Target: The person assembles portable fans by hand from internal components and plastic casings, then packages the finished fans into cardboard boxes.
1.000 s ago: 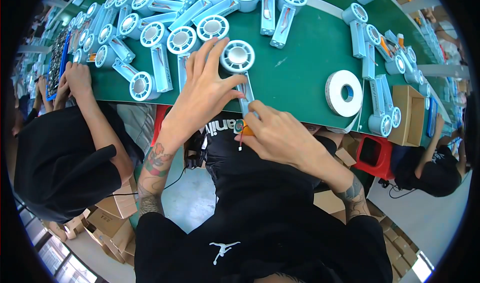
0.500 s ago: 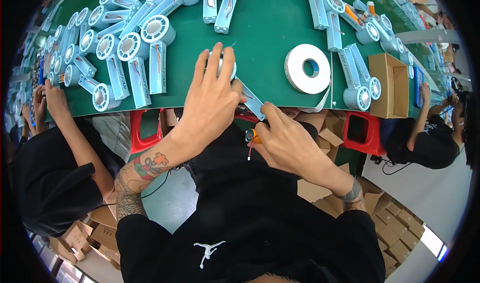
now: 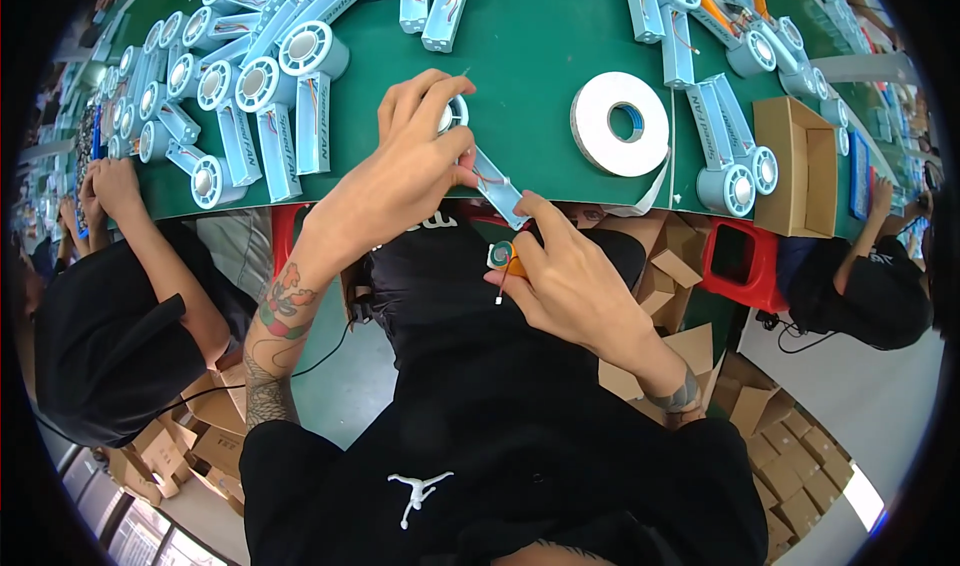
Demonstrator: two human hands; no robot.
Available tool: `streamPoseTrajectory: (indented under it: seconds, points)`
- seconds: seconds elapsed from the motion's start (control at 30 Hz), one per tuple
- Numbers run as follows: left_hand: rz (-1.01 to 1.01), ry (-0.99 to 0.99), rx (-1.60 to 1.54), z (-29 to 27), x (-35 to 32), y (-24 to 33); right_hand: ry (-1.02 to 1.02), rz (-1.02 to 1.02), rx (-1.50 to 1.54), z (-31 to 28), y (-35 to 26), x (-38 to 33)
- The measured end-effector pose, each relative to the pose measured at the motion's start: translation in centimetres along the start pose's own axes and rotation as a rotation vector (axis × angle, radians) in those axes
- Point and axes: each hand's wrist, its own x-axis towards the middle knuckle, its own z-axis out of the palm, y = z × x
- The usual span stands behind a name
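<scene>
Both hands work one pale-blue plastic handheld fan (image 3: 478,161) at the green worktop's (image 3: 540,56) near edge: left hand (image 3: 400,181), now curled over its round head, right hand (image 3: 570,276) pinching the handle and an orange-handled tool (image 3: 503,261).

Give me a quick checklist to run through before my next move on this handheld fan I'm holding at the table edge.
1. Left hand holds the fan's round head: ok.
2. Fan handle sticks out past the green table edge toward the right hand: ok.
3. Orange-handled tool in the right hand's grip: ok.
4. Tool tip set on the fan: not ok, it points down, away from the handle.
5. Red wires in the handle tucked in: cannot tell.
6. Tape roll apart from the hands: ok.
</scene>
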Motion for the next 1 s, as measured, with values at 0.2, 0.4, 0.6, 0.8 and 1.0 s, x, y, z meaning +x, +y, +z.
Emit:
streamPoseTrajectory:
  seconds: [0.2, 0.4, 0.6, 0.8, 1.0]
  points:
    - [0.055, 0.064, 0.008, 0.4, -0.6, -0.5, 0.099, -0.002, 0.336, 0.8, 1.0, -0.8]
    - [0.095, -0.034, 0.148, -0.1, -0.7, 0.0, 0.1, 0.069, 0.293, 0.5, 0.3, -0.6]
    - [0.089, -0.082, 0.368, -0.1, -0.6, 0.5, 0.053, 0.126, 0.267, 0.3, -0.3, -0.5]
    - [0.083, 0.006, 0.091, 0.8, -0.2, -1.0, 0.057, 0.145, 0.272, 0.5, -0.4, -0.7]
    - [0.072, 0.204, -0.113, 1.8, -0.5, -1.4, 0.21, -0.025, 0.412, 0.4, 0.6, -0.7]
